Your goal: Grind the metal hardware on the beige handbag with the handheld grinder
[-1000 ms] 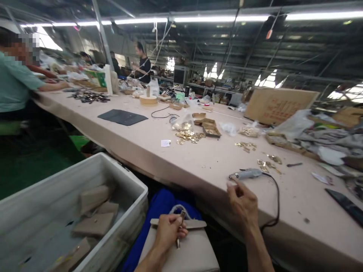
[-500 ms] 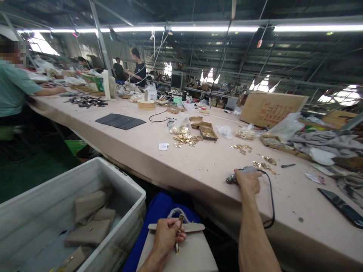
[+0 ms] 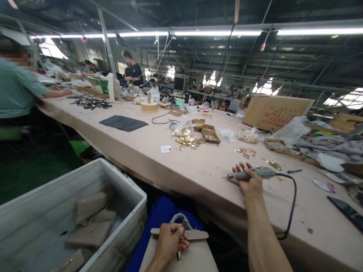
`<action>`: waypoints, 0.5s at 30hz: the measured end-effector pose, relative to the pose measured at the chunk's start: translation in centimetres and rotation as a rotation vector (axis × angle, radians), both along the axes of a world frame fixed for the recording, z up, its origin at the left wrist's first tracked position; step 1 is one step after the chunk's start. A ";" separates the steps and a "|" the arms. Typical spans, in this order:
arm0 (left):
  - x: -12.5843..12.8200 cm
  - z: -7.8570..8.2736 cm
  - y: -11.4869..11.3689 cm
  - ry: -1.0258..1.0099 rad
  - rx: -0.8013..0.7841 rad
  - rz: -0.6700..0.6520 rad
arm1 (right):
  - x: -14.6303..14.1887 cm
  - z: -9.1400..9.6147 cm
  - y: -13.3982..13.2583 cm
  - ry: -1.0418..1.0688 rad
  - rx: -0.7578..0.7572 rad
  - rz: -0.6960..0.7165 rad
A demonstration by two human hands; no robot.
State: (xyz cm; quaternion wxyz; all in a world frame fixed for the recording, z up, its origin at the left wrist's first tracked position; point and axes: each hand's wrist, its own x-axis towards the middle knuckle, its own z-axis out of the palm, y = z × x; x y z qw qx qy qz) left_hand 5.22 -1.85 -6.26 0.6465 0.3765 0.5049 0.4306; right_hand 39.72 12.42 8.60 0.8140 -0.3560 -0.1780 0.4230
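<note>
On my lap stands a beige handbag [image 3: 195, 253] with a top handle [image 3: 181, 217] that looks wrapped in clear film. My left hand [image 3: 170, 241] is closed over the bag's front, pinching a narrow strap with a gold metal end [image 3: 184, 223]. Over the table edge, my right hand [image 3: 249, 183] holds a grey electric screwdriver [image 3: 262, 172], its bit pointing left and its black cord [image 3: 293, 204] looping down behind. The fingers of that hand reach past the tool's far side. Small gold metal fittings [image 3: 188, 141] lie in heaps beyond.
A white bin [image 3: 121, 170] with several beige bags [image 3: 89, 234] stands at my left. Across the table [image 3: 187, 172] are small cardboard boxes [image 3: 210, 136], a dark flat sheet [image 3: 123, 122], a big carton [image 3: 276, 111] and a phone-like slab [image 3: 346, 211]. A co-worker [image 3: 17, 87] sits far left.
My right hand has turned from lying over the screwdriver to holding it from below, and the tool is lifted. My left hand keeps its pinch on the strap. The view has shifted slightly.
</note>
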 end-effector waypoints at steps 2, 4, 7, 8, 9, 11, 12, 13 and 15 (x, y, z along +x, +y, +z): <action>-0.1 0.3 -0.1 -0.009 -0.001 -0.010 | 0.4 0.0 0.6 0.021 -0.026 0.047; -0.3 0.7 -0.2 -0.024 -0.005 0.003 | 0.9 0.2 1.4 0.041 -0.024 0.058; -0.4 0.9 -0.3 -0.045 -0.006 0.026 | 1.7 1.0 3.2 0.090 0.088 0.046; -0.5 0.9 -0.3 -0.045 -0.007 0.028 | 1.9 1.4 3.9 0.109 0.129 0.036; -0.4 0.8 -0.3 -0.043 -0.006 0.028 | 1.9 1.8 4.7 0.123 0.158 0.026; -0.4 0.5 -0.2 -0.031 -0.007 0.028 | 1.9 2.4 6.2 0.143 0.172 0.007; -0.4 0.4 -0.2 -0.024 -0.009 0.030 | 1.8 2.5 7.0 0.148 0.163 -0.003; -0.5 0.3 -0.1 -0.019 -0.007 0.031 | 1.7 2.6 7.7 0.149 0.151 -0.011; -0.6 0.4 0.0 -0.019 -0.002 0.023 | 1.5 2.4 8.9 0.142 0.132 -0.025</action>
